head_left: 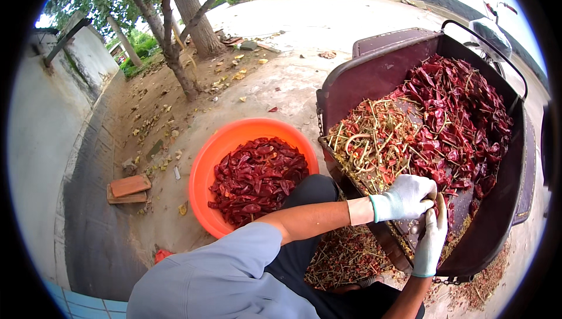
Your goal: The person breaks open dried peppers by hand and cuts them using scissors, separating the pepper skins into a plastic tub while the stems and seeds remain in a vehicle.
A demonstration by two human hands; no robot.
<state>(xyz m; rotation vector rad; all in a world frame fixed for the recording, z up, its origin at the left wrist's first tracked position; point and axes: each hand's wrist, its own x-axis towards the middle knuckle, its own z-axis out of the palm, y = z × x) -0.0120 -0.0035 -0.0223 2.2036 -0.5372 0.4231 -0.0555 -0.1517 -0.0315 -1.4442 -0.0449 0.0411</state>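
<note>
My left hand, in a white glove with a teal cuff, has its fingers curled together with my right hand, gloved the same way, over a red dried chili that their fingers partly hide. Both are over the maroon metal cart bed, which holds a heap of dark red dried chilies on the right and pale stems with red scraps on the left. An orange plastic basin of dried chilies stands on the ground to my left.
Fallen stems litter the ground under the cart. Bricks lie left of the basin near a white wall. Trees rise behind on leaf-strewn dirt, and pale concrete stretches toward the back.
</note>
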